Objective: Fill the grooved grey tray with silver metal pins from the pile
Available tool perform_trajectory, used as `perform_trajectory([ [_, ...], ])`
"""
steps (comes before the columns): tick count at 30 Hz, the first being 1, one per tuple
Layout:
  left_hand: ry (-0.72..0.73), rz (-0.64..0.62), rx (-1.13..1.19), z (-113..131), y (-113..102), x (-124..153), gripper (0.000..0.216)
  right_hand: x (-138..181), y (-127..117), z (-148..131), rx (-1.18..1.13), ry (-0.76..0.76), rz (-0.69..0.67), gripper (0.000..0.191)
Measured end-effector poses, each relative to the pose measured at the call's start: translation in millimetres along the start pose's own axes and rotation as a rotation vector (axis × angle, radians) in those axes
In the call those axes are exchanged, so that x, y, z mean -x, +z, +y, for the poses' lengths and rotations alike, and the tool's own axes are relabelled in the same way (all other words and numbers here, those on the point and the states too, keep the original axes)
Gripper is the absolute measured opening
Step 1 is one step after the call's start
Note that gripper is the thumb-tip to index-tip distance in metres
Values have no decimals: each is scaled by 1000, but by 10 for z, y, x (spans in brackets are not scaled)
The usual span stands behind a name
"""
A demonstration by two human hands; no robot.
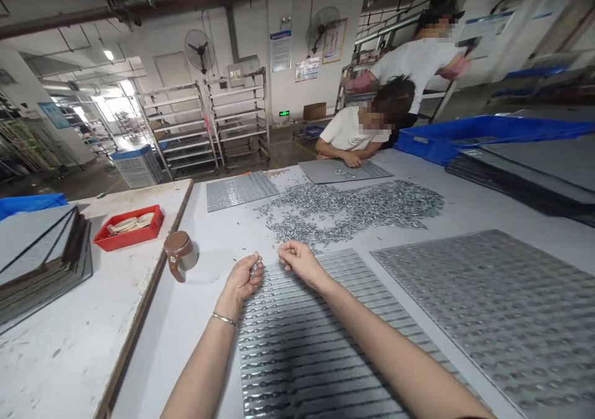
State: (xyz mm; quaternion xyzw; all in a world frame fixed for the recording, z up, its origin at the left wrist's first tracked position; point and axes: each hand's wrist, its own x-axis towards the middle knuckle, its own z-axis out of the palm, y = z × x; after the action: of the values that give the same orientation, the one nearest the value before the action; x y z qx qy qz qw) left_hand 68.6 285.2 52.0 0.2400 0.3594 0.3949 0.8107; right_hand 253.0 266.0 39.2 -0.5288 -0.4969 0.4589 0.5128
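Observation:
My left hand (245, 275) is closed around several small shiny metal pieces (255, 269), above the far left corner of a grooved grey tray (297, 344). Close by on the right, my right hand (297, 260) pinches with thumb and forefinger over the tray's far edge; what it holds, if anything, is too small to make out. Rows of similar metal pieces lie in the grooves along the tray's left side. Beyond my hands spreads a large loose heap of small metal pieces (357, 208) on the white table.
A brown-lidded mug (181, 253) stands left, near a red bin (127, 236) and stacked grey sheets (41, 251). Another filled tray (493, 307) lies right. Across the table a person (360, 127) leans over a tray (372, 171); another person (409, 59) stands behind, near a blue crate (427, 146).

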Motion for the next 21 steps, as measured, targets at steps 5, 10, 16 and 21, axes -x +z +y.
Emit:
perform_trajectory([
  [5, 68, 51, 92, 83, -83, -159, 8, -57, -150, 307, 73, 121, 7, 19],
  [10, 105, 87, 132, 109, -131, -345, 12, -192, -22, 570, 285, 168, 10, 3],
  [16, 120, 123, 138, 1, -262, -496, 15, -374, 138, 591, 567, 113, 20, 14],
  [21, 116, 114, 132, -103, -384, -548, 16, -424, 178, 583, 705, 124, -9, 17],
])
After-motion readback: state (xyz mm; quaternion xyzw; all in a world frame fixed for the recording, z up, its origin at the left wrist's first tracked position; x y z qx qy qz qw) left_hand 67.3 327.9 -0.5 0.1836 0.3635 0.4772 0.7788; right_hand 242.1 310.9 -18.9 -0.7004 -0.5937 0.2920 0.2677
